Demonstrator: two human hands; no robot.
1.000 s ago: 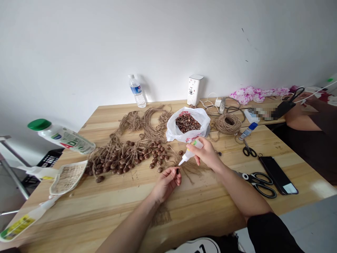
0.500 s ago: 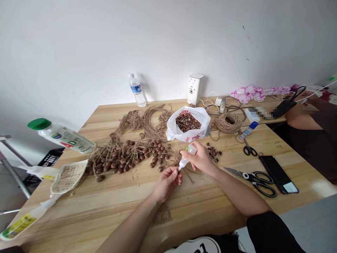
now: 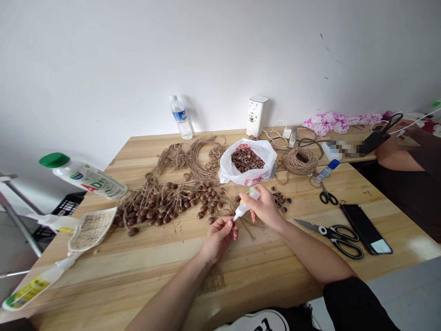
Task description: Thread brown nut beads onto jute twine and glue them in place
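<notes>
My right hand (image 3: 268,210) is closed around a small white glue bottle (image 3: 244,208), tilted with its nozzle down and to the left. The nozzle tip meets the fingertips of my left hand (image 3: 217,238), which pinch something small and dark that I cannot make out. Left of my hands lies a heap of brown nut shells (image 3: 160,214) tied to twine strands. Beyond them, a white plastic bag (image 3: 225,174) stands with its mouth spread, holding many loose shell pieces (image 3: 246,160). A few shell pieces (image 3: 280,198) lie beside my right hand.
Large scissors (image 3: 332,234), a phone (image 3: 365,228), small scissors (image 3: 328,196), a glue stick (image 3: 326,171) and a twine coil (image 3: 300,161) lie right. Left are a tilted white bottle (image 3: 86,177), a shallow tray (image 3: 93,229) and another glue bottle (image 3: 34,287). A co-worker's arm (image 3: 396,156) rests far right.
The view has shifted slightly. Both hands keep nearly the same pose, with the glue bottle's nozzle still at my left fingertips.
</notes>
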